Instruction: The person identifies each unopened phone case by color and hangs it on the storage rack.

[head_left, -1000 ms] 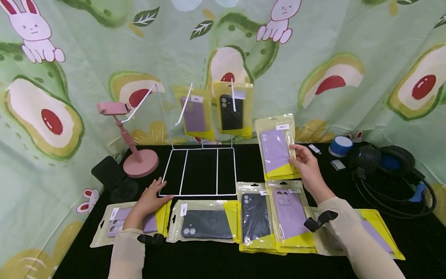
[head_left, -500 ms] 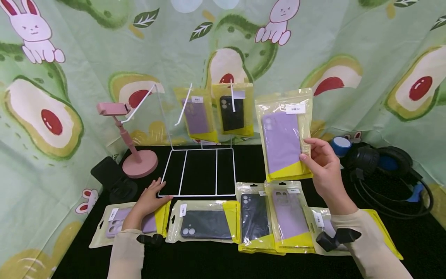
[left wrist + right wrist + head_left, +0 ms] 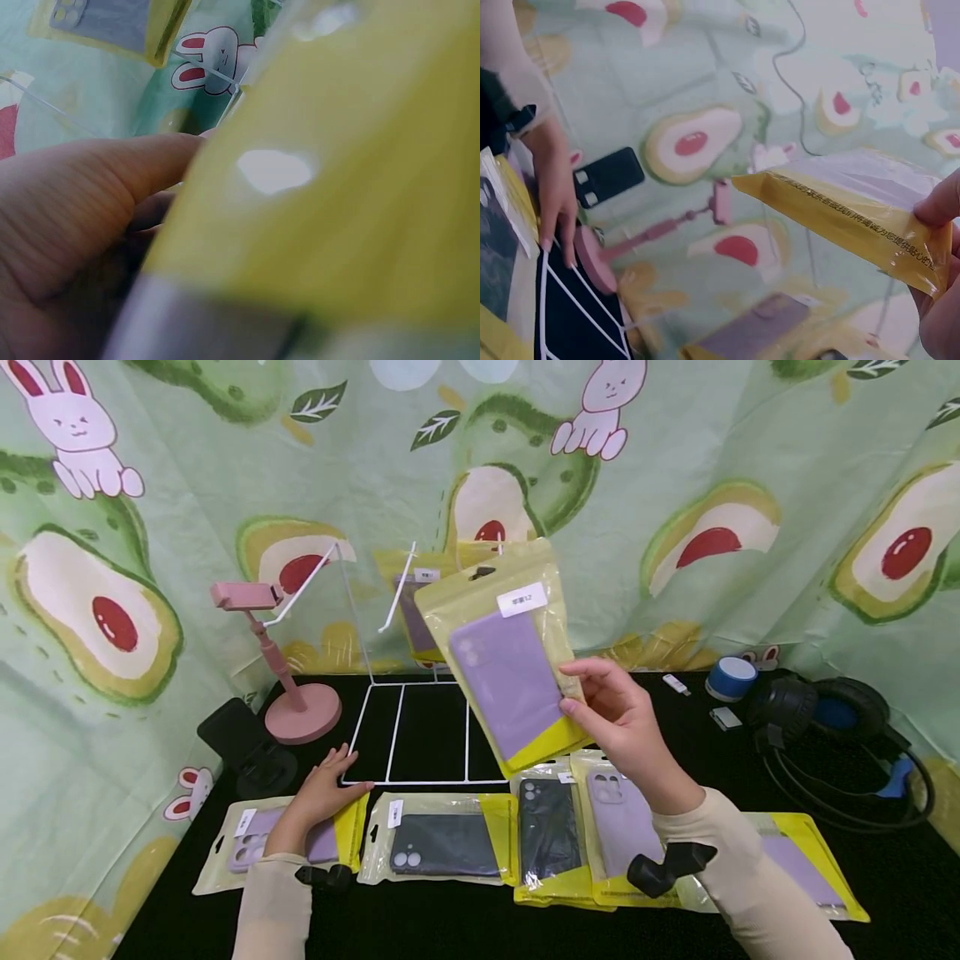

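Head view: right hand (image 3: 626, 727) pinching pouch (image 3: 506, 660) (long axis tilting toward 11 o'clock), rack (image 3: 420, 610) sitting at 10; left hand (image 3: 322, 789) lying flat.

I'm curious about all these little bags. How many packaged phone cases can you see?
8 visible. One in the right hand, a purple case pack. One hangs on the rack behind it. Six lie on the table. Another may be hidden.

A white sticker (image 3: 522, 600) near the top of the raised purple phone-case packet (image 3: 504, 670) carries small print ending in "12"; the characters before it are too small to read
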Action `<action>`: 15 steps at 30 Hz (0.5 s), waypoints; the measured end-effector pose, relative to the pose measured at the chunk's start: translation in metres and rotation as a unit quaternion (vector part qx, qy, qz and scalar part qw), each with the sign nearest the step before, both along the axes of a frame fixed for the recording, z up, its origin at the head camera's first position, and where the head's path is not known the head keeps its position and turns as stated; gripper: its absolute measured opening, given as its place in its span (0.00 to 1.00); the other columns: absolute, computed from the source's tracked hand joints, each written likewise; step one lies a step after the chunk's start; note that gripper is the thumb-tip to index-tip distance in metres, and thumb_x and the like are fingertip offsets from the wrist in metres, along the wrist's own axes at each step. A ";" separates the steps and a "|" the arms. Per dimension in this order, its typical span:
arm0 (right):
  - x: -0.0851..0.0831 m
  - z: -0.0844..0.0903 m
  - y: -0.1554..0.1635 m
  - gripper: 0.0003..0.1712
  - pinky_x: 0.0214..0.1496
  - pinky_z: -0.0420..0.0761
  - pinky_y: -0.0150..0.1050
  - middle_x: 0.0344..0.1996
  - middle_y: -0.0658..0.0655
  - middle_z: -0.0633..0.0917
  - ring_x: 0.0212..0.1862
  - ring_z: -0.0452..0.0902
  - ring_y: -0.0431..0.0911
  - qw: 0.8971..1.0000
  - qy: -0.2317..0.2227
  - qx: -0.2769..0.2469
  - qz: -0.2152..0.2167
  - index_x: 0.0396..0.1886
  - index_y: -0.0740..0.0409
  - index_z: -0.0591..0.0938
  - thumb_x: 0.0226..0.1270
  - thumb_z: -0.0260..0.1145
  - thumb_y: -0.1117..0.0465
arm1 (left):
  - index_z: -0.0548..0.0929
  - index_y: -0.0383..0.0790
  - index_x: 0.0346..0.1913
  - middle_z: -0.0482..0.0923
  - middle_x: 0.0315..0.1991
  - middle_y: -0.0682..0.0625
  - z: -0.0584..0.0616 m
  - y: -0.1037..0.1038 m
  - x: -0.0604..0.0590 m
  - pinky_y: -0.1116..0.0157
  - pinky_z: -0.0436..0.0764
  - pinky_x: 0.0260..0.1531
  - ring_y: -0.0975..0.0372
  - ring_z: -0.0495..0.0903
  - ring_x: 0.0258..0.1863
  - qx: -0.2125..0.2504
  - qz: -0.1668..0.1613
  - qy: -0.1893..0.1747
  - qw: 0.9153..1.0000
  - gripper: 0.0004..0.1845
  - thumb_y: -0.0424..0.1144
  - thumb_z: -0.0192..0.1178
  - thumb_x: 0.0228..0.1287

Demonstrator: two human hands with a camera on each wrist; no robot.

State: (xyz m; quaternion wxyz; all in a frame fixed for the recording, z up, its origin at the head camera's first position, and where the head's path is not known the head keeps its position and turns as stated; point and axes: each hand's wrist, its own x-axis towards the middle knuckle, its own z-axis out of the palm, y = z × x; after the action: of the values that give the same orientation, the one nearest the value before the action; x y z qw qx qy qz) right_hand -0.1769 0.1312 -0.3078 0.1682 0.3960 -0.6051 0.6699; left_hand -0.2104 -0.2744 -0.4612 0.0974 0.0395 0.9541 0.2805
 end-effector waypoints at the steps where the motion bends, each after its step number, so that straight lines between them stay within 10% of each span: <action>1: -0.001 0.000 -0.004 0.20 0.27 0.71 0.30 0.30 0.55 0.76 0.28 0.69 0.42 1.000 0.004 0.007 0.012 0.52 0.67 0.76 0.60 0.60 0.79 | 0.60 0.30 0.69 0.46 0.72 0.32 0.001 0.001 0.000 0.40 0.39 0.67 0.41 0.40 0.72 0.000 -0.001 0.000 1.000 0.42 0.54 0.60 0.61; 15: -0.014 -0.005 -0.051 0.19 0.36 0.83 0.38 0.45 0.64 0.80 0.35 0.79 0.50 0.977 -0.111 0.165 0.072 0.56 0.66 0.73 0.65 0.59 0.73 | 0.60 0.29 0.69 0.46 0.72 0.32 0.000 -0.001 0.001 0.39 0.39 0.66 0.40 0.41 0.72 0.003 -0.017 0.011 1.000 0.43 0.55 0.60 0.61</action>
State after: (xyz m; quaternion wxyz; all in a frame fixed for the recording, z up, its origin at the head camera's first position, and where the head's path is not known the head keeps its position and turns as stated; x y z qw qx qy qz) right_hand -0.1912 0.0806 -0.3128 -0.0164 0.3838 -0.6919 0.6113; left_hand -0.2094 -0.2756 -0.4608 0.0912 0.0597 0.9535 0.2810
